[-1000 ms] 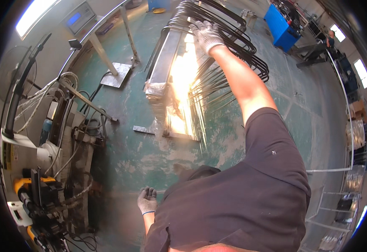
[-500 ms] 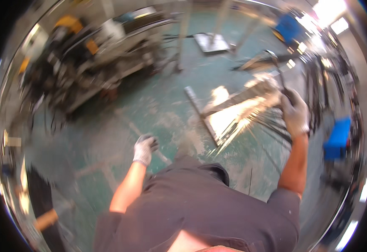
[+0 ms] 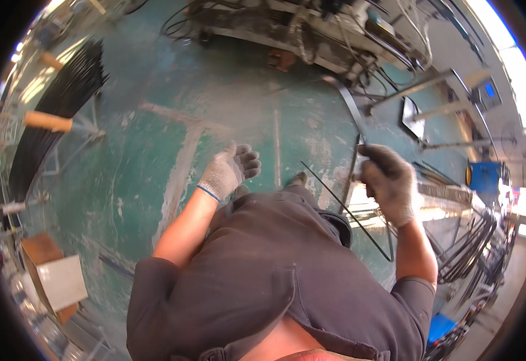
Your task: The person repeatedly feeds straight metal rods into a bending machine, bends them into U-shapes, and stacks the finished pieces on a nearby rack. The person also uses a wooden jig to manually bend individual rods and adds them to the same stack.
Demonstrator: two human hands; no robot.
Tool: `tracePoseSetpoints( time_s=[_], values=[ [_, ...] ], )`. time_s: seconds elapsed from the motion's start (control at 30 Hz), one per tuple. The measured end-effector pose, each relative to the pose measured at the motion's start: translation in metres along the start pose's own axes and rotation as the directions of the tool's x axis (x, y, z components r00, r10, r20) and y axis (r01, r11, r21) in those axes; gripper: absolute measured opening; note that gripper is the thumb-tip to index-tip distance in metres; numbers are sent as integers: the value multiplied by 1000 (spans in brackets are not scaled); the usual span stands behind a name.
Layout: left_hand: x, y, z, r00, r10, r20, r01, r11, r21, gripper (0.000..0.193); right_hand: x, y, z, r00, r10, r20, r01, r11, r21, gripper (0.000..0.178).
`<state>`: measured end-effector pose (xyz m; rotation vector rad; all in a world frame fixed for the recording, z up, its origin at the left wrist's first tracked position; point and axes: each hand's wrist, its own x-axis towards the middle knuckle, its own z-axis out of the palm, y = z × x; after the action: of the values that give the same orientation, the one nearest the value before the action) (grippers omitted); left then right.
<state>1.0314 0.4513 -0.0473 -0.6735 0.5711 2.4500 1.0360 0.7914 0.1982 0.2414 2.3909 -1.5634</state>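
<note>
My left hand (image 3: 230, 171), in a pale knit glove with grey fingers, is held out over the floor with its fingers apart and nothing in it. My right hand (image 3: 389, 180), gloved the same way, has its fingers curled round a thin black bent rod (image 3: 347, 209). The rod comes out below the hand, turns sharply and slants up to the left. A grey metal strip (image 3: 348, 105) reaches away beyond the fingers; whether it joins the rod is hidden by the hand. Beside and under that hand is a bright metal stand (image 3: 365, 195), partly covered.
A long machine bench (image 3: 251, 36) with cables and hoses stands at the far side. Bundled black rods (image 3: 58, 114) lie on a rack at left. A box with a white panel (image 3: 63, 283) is at lower left. More dark rods (image 3: 470, 246) and a blue bin (image 3: 484, 175) are at right.
My view has turned right, so the machine bench has shifted from left to far centre. My right hand has come closer to my body with the rod, and my left hand's fingers have spread.
</note>
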Motion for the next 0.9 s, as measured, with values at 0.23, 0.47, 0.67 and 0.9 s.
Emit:
tracePoseSetpoints(
  time_s=[0.23, 0.47, 0.67, 0.9],
  values=[
    [-122, 119, -21, 877, 474, 82, -394, 805, -443, 46, 52, -41, 207, 529, -468, 708, 699, 713, -51, 36],
    [-245, 177, -117, 715, 599, -360, -683, 708, -180, 41, 124, -59, 371, -30, -358, 933, 704, 655, 274, 47],
    [-286, 228, -178, 572, 589, -571, -753, 654, -79, 49, 205, -80, 495, -137, -198, 971, 765, 602, 231, 23],
    [-384, 287, -190, 285, 569, -771, -820, 562, 111, 54, 273, -107, 648, -139, 117, 983, 888, 454, 71, 24]
  ],
)
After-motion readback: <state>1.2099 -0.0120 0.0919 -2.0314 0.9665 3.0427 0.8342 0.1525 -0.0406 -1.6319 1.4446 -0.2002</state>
